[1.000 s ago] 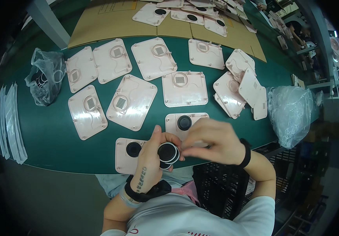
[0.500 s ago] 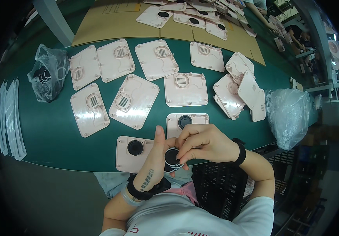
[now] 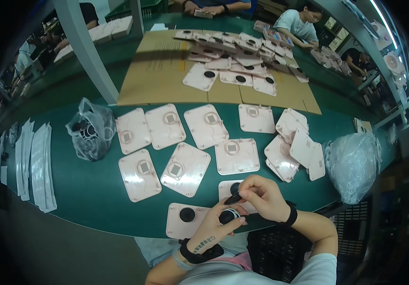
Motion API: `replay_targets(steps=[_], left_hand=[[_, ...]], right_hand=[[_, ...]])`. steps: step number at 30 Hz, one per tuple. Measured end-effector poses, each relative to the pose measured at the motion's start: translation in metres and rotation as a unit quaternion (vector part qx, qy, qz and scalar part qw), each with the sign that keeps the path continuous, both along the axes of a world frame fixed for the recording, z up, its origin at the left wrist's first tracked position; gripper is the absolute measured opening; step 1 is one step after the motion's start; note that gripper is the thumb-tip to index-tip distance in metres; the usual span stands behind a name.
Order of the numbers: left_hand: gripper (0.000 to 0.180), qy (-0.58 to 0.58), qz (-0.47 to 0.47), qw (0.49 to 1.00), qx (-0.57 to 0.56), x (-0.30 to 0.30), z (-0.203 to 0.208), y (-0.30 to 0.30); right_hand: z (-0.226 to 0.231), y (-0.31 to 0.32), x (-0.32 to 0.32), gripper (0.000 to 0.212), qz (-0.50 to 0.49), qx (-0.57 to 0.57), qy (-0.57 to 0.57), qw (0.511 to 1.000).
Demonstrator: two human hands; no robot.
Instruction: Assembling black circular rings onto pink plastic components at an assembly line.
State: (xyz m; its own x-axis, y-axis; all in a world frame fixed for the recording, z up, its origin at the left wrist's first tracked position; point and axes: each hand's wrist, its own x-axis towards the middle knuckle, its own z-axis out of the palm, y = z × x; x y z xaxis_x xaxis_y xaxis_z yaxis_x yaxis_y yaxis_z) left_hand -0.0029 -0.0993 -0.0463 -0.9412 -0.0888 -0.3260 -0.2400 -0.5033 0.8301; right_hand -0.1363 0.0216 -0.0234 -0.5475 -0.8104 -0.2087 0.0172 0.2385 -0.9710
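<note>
Near the table's front edge, my left hand (image 3: 217, 222) is closed around a small stack of round black discs with white rims (image 3: 229, 216). Just above it, my right hand (image 3: 264, 199) pinches a single thin black disc (image 3: 233, 199) between thumb and fingers, tilted nearly edge-on. Behind my left hand lies a pale pink plastic panel (image 3: 178, 227) with a black disc (image 3: 187, 214) set in it. Another pink panel (image 3: 223, 186), also bearing a black disc, is partly hidden by my right hand.
Several pink panels (image 3: 185, 170) with bare round grilles lie across the green table (image 3: 90, 190). Others overlap at right beside a clear plastic bag (image 3: 354, 166). A bag of rings (image 3: 90, 133) stands left. Beyond, panels are heaped on cardboard (image 3: 152, 71); other people work farther off.
My right hand has drawn one black disc up and away from the stack in my left hand. The head view has tilted up, so the table appears lower and people show behind.
</note>
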Motion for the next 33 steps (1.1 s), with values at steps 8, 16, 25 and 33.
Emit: replay_targets(steps=[8, 16, 25, 33], left_hand=[[0.018, -0.023, 0.066, 0.981, 0.183, 0.009, -0.001, -0.015], [0.015, 0.005, 0.028, 1.000, -0.011, 0.002, 0.030, -0.054], [0.015, 0.125, 0.072, 0.964, -0.224, 0.007, 0.022, -0.052], [0.013, 0.102, 0.125, 0.957, -0.242, 0.008, 0.017, -0.042]], right_hand=[[0.016, -0.005, -0.003, 0.012, 0.084, -0.127, 0.565, 0.811], [0.035, -0.021, 0.008, 0.018, 0.085, -0.126, 0.563, 0.812], [0.037, -0.030, 0.012, 0.013, 0.015, -0.046, 0.238, 0.970], [0.031, -0.031, 0.009, 0.012, 0.018, -0.042, 0.220, 0.974]])
